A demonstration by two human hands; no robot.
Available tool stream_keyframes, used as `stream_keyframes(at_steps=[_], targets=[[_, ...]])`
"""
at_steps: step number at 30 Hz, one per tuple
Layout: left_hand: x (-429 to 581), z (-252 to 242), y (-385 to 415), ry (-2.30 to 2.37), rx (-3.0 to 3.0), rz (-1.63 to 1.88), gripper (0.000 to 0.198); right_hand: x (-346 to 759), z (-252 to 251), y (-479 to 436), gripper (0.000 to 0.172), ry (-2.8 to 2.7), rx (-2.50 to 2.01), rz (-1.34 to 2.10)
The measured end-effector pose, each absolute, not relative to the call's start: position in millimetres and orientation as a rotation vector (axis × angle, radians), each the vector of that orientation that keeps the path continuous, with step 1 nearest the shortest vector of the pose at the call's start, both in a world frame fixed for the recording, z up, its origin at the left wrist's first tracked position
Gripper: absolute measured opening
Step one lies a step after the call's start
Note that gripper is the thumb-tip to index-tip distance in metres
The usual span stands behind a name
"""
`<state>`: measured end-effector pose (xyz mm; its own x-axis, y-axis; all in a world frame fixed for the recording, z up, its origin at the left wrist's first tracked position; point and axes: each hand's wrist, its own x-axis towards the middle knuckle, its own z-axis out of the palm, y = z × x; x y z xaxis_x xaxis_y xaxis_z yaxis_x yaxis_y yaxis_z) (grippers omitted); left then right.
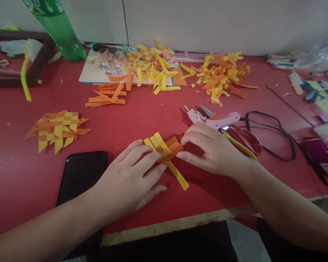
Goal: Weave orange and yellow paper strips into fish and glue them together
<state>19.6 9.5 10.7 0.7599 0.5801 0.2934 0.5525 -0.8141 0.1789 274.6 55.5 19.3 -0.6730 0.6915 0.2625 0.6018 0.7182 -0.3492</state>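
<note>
A small weave of yellow and orange paper strips (166, 150) lies on the red tabletop between my hands. One long yellow strip (179, 177) sticks out of it toward the table's front edge. My left hand (132, 171) rests over the weave's left side, fingers spread and fingertips pressing on it. At the opposite side, my right hand (211, 149) pinches the orange strip ends (175, 145) between thumb and fingers. Part of the weave is hidden under my left fingers.
Woven paper fish (58, 125) and a black phone (83, 171) lie left. A pink glue gun (224, 120) with its cord and red-and-yellow-handled scissors (244, 140) are right. Behind are orange strips (108, 96), paper scraps (221, 76), and a green bottle (61, 34).
</note>
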Motion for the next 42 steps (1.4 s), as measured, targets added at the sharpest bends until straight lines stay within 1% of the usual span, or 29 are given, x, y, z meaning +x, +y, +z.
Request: stream_keyframes(at_steps=[3,7,12,17,22,24,26,29,33,38,42], targets=[[20.8,11.4,8.4,0.928,2.865,0.483,0.041,274.6,14.5,55.5,0.031,-2.565,-1.012,0.301],[20.5,10.6,7.8,0.893,2.876,0.463,0.046,267.8,9.3,50.1,0.024,-2.506,-1.099,0.265],[19.0,8.0,7.9,0.886,2.918,0.549,0.039,258.6,6.7,42.3,0.03,-2.415,-1.168,0.158],[20.5,10.6,9.4,0.883,2.921,0.583,0.035,262.1,13.3,44.5,0.026,-2.399,-1.184,0.129],[20.7,12.3,9.0,0.938,2.884,0.512,0.038,266.3,24.3,46.0,0.02,-2.328,-1.164,0.314],[20.2,11.9,8.5,0.948,2.866,0.518,0.04,265.6,26.1,45.0,0.023,-2.337,-1.161,0.42],[19.8,11.4,8.2,0.941,2.848,0.542,0.04,264.0,25.6,44.0,0.029,-2.363,-1.167,0.494],[19.9,11.0,8.7,0.935,2.834,0.578,0.038,261.4,22.3,43.8,0.035,-2.441,-1.117,0.504],[20.1,9.7,9.5,0.957,2.833,0.565,0.036,260.2,19.5,44.5,0.028,-2.499,-0.987,0.427],[18.4,7.7,8.3,0.938,2.795,0.531,0.039,262.6,22.1,44.4,0.019,-2.46,-0.791,0.566],[18.0,8.2,7.6,0.934,2.775,0.541,0.046,268.0,22.8,44.8,0.026,-2.393,-0.731,0.708]])
